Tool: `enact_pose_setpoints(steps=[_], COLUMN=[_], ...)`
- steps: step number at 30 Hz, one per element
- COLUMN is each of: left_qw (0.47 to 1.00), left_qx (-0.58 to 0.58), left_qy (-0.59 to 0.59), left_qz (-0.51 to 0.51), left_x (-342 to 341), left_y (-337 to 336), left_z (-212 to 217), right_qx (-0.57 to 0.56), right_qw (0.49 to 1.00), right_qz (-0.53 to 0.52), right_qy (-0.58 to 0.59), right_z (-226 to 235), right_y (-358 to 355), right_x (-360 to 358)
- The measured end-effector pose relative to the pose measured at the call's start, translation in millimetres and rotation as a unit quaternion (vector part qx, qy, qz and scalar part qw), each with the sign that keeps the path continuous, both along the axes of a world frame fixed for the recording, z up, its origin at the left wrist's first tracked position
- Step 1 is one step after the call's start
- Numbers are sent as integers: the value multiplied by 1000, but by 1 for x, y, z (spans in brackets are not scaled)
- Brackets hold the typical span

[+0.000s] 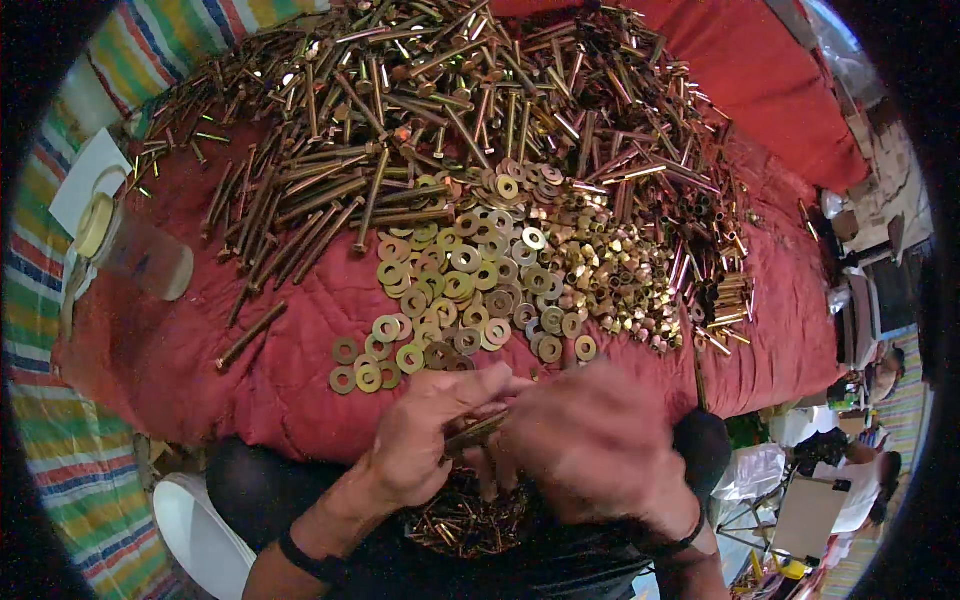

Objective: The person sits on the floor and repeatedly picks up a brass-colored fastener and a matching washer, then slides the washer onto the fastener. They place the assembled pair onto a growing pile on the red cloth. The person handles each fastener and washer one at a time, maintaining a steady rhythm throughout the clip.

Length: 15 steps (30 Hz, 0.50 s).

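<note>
My left hand (412, 445) is closed around a brass-coloured bolt (474, 433), which lies slanted above my lap. Close beside it, my right hand (600, 440) is smeared by motion, its fingertips near the bolt's far end; whether it grips anything is hidden. Below both hands, a heap of small brass-coloured metal pieces (465, 525) sits in my lap. Just beyond my hands, flat washers (440, 290) lie spread on a red quilted cloth (290, 400). Cone-shaped nuts (620, 270) are piled right of them.
A large mound of long hex bolts (420, 90) covers the far side. One loose bolt (250, 335) lies at left, near a transparent jar (150, 255). A white basin (200, 530) stands lower left. Another person (865, 490) is at the far right. Striped sheeting (75, 430) hangs left.
</note>
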<state>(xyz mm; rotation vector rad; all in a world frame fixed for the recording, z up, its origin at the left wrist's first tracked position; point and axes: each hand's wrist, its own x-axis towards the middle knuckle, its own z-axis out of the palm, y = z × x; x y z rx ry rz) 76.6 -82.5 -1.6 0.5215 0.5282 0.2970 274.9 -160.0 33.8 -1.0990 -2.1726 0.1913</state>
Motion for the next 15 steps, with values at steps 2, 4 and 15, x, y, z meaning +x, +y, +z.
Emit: enact_pose_setpoints(steps=[2,4,15], left_qw=[999,994,985], left_qx=[24,87,145], left_qy=[47,66,89], left_qz=[11,9,38], left_x=[0,-1,-4], left_y=[-1,0,0], left_z=[2,4,8], right_qx=[-67,-57,-112], right_qw=[983,969,934], right_qz=[-155,-239,-276], right_qy=[68,24,-196], right_z=[1,-7,-40], right_y=[4,14,30], right_x=[24,42,50])
